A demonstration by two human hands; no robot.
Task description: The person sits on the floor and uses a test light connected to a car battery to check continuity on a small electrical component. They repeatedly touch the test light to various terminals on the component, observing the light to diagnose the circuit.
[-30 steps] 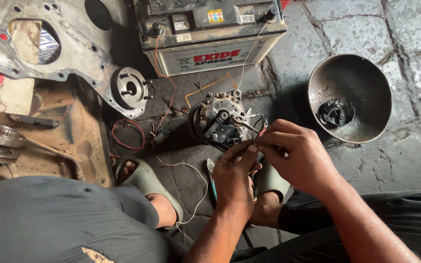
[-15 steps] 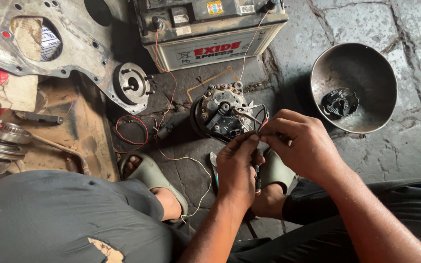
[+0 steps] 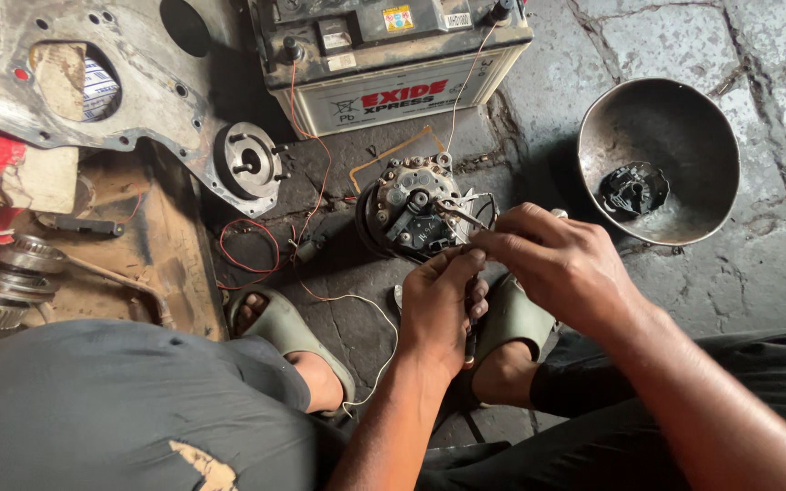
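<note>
Hands (image 3: 479, 264) shifted slightly right, both seemingly pinching thin wire, alternator (image 3: 411, 214) touching, bowl (image 3: 684, 118) well apart.

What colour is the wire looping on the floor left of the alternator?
Red wire, clearest in the head view, beside the alternator.

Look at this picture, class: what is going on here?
A person squats on a stone floor over a round alternator-like unit. The left hand and right hand meet beside it, pinching thin wire ends; what else they grip is hidden. Wires run up to a car battery. A metal bowl holding a small black part sits to the right.
</note>
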